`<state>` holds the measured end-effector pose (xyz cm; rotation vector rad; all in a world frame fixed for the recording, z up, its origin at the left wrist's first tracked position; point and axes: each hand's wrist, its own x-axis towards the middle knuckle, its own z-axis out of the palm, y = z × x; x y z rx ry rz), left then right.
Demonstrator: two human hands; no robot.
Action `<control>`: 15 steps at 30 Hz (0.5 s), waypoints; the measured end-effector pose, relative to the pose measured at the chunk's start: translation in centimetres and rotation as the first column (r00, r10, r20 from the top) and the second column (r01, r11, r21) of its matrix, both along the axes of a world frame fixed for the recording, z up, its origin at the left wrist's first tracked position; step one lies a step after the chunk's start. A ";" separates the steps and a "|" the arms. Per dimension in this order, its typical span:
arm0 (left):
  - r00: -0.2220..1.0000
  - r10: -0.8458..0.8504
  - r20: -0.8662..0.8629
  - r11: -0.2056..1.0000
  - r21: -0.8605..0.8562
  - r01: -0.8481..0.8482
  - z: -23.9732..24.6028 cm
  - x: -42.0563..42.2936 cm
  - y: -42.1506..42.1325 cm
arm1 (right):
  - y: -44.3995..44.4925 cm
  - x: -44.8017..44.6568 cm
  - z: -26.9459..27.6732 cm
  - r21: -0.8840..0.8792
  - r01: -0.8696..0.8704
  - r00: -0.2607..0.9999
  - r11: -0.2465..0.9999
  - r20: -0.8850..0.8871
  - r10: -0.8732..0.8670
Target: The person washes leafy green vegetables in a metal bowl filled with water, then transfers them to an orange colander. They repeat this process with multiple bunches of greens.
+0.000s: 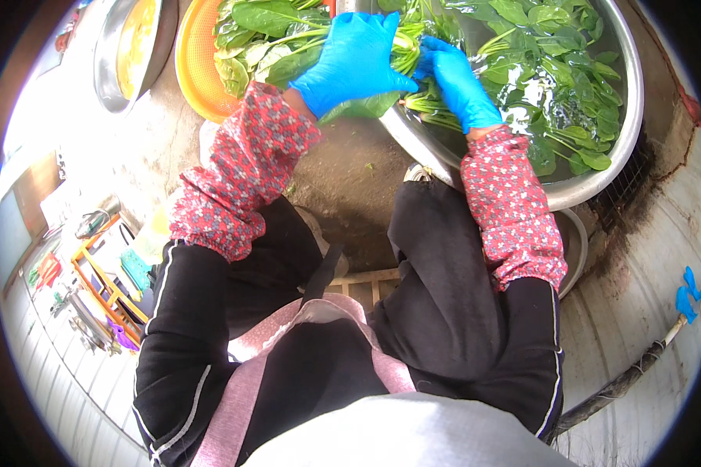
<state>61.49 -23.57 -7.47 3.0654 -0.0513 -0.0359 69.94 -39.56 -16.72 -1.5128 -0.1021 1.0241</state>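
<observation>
My left hand, in a blue glove, grips a bunch of leafy greens that look like spinach. Its leaves point left over an orange plastic colander, and the pale stem ends point right. My right hand, gloved in blue too, has its fingers bent at those stem ends; whether they pinch anything is hidden. Below it, more stems lie at the near rim of a large metal basin. Water fills the basin, with many loose green leaves floating in it.
At the upper left stands a metal bowl with something orange-yellow inside. Another metal vessel sits partly under the basin's near right side. A dark pole lies at the lower right, with blue material near its tip. An orange frame stands left.
</observation>
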 end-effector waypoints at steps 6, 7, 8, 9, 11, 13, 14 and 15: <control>0.971 0.215 -0.102 0.975 -0.032 -0.219 0.0 -0.9 -0.1 | 0.4 -0.5 4.1 0.196 0.152 0.985 0.969 0.045 -0.164; 0.975 0.196 -0.101 0.972 -0.110 -0.207 0.4 -1.2 0.3 | -0.1 0.0 4.7 0.155 0.122 0.990 0.980 0.048 -0.131; 0.986 0.165 -0.041 0.966 -0.197 -0.169 1.0 -1.8 0.9 | -0.6 0.6 5.0 0.123 0.092 0.994 0.988 0.051 -0.098; 0.985 0.164 -0.053 0.949 -0.265 -0.172 1.5 -2.2 1.5 | -1.1 1.1 5.2 0.164 0.048 0.996 0.985 0.063 -0.059; 0.983 0.180 -0.015 0.895 -0.411 -0.171 2.9 -3.7 2.9 | -1.0 2.9 4.5 -0.065 0.094 0.954 0.993 0.292 -0.071; 0.982 0.185 -0.033 0.858 -0.482 -0.178 4.1 -4.7 4.8 | -0.1 5.1 2.9 -0.212 0.153 0.832 0.965 0.555 -0.010; 0.977 0.204 -0.065 0.829 -0.520 -0.207 4.7 -4.9 5.9 | 0.7 6.7 1.8 -0.170 0.102 0.781 0.980 0.624 0.027; 0.975 0.218 -0.049 0.816 -0.539 -0.210 5.3 -5.5 7.0 | 2.2 7.4 0.6 -0.223 0.083 0.731 0.971 0.676 0.092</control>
